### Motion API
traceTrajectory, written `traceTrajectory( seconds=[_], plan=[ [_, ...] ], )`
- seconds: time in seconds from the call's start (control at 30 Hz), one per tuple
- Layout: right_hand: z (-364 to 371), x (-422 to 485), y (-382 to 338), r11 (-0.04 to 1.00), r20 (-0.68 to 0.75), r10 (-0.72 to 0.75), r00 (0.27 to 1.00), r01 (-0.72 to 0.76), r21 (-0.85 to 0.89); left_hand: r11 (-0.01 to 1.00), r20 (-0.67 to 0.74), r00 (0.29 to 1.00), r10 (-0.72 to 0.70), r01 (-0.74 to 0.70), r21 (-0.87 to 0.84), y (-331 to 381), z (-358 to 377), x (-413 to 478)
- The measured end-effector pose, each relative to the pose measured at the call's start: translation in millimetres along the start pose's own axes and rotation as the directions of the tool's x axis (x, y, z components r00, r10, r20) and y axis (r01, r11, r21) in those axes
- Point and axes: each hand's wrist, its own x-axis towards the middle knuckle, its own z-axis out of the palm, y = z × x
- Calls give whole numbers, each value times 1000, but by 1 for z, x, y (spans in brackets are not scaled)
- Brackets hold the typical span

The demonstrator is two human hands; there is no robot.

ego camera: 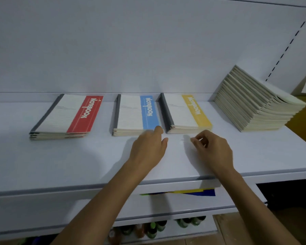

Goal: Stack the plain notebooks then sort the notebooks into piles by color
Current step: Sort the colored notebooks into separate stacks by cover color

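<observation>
A: It's a white shelf (60,165) against a plain white back panel (148,50). Where do the notebooks sit on it?

B: There are three low piles along the far edge: the red pile (67,115) to the left, the blue pile (136,114) in the middle and the yellow pile (187,112) just to its right. The plain stack (254,103) stands well apart at the far right. It is much taller, and it is fanned and leaning.

A: What are the hands doing?

B: The left hand (148,149) reaches forward with its fingers fairly straight, and the tips are at the near right corner of the blue pile. It's blurred, so I can't tell whether it actually touches. The right hand (214,149) hovers near the front of the yellow pile with its fingers loosely curled, and I see nothing in it.

A: How would these handle?

B: I'd judge them to be thin soft-cover books, light one at a time and floppy. The covers look smooth, so a pile would probably slide or skew if pushed from one side. The dark bound spine on the left of each one looks like the stiffest edge. For a whole pile I'd put a hand on each long side, near the spine. The plain stack looks heavy, and it would likely shear as it leans, so it should be squared up with both palms before it is lifted.
</observation>
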Motion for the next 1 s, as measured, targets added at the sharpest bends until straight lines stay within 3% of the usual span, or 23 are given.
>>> traceTrajectory(
  seconds=[0.17,0.27,0.33,0.47,0.57,0.77,1.0],
  plan=[
    [-26,37,62,994,82,38,996,-30,-101,967,31,981,-189,181,179,36,32,23],
    [-21,56,68,990,146,-21,989,41,-137,920,-10,970,-243,234,315,43,40,31],
    [-16,65,66,989,172,-75,982,96,-115,913,-27,958,-284,279,296,47,42,36],
    [-14,77,72,993,189,-121,975,119,23,919,-105,920,-378,386,74,51,44,42],
    [-14,80,77,985,182,-172,968,169,35,922,-108,916,-387,387,-27,48,45,39],
    [-6,83,82,973,168,-223,960,229,-12,906,-203,929,-309,353,235,49,48,36],
    [-4,82,81,966,191,-252,949,259,-10,938,-140,948,-286,306,162,39,52,39]
  ],
)
